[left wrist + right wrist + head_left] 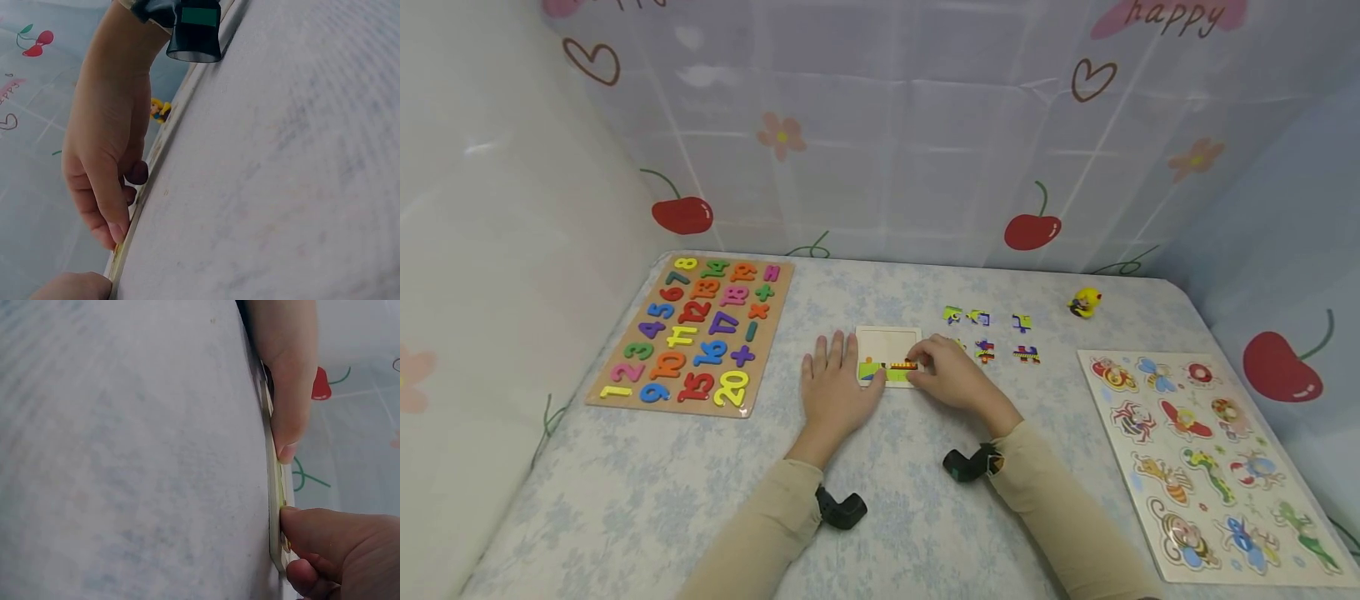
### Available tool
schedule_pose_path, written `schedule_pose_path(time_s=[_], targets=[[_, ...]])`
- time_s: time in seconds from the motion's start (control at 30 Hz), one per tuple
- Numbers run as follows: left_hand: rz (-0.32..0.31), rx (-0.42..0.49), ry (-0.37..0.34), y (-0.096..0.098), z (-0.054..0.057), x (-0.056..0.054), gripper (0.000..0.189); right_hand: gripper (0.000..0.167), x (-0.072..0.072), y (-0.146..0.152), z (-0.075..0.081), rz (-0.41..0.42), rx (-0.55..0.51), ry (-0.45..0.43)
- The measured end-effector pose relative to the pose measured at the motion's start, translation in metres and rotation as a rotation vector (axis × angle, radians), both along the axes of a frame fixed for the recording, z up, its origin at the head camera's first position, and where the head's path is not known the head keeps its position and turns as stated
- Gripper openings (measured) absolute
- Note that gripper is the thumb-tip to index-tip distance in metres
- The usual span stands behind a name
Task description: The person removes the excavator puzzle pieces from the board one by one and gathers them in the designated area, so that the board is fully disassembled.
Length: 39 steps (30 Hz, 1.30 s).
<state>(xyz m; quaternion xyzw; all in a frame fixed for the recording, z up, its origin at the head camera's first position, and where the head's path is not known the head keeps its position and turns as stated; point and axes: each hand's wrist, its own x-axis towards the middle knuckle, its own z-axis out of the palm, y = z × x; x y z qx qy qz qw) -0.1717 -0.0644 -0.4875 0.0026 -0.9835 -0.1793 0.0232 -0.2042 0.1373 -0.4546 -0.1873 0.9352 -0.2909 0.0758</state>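
Observation:
A small square wooden puzzle tray (887,330) lies on the table, with green, red and yellow puzzle pieces (897,376) along its near side. My left hand (837,392) lies flat at the tray's left edge, fingers straight, thumb on the near part of the tray. At the lower right corner, my right hand (955,375) pinches a puzzle piece (287,544) between thumb and fingertips, which mostly hide it. Several loose puzzle pieces (1022,322) are spread to the right of the tray; one is partly covered by the right hand.
On the left lies a number board (698,333) with coloured figures. An insect picture board (1210,458) lies at the right, with a small yellow duck figure (1084,302) behind it. A printed curtain (880,192) hangs behind the table.

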Motion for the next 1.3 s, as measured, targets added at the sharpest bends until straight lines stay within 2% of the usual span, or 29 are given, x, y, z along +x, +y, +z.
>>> schedule_pose_path(time_s=[0.27, 0.5, 0.7, 1.07, 1.3], targets=[[-0.006, 0.0, -0.003, 0.003, 0.0, 0.0, 0.085, 0.021, 0.002, 0.002, 0.001, -0.012, -0.16, -0.069], [-0.003, 0.005, -0.011, 0.003, -0.001, 0.001, 0.086, 0.02, 0.009, 0.015, 0.009, -0.095, -0.19, -0.09], [-0.004, 0.025, -0.022, -0.001, 0.0, 0.002, 0.085, 0.025, 0.017, 0.046, 0.015, -0.162, -0.149, -0.119], [-0.011, 0.023, -0.046, -0.002, 0.0, 0.002, 0.086, 0.025, 0.036, 0.118, 0.025, -0.182, -0.036, -0.153], [-0.017, 0.017, -0.037, -0.001, 0.001, 0.002, 0.086, 0.027, 0.045, 0.147, 0.03, -0.248, 0.008, -0.191]])
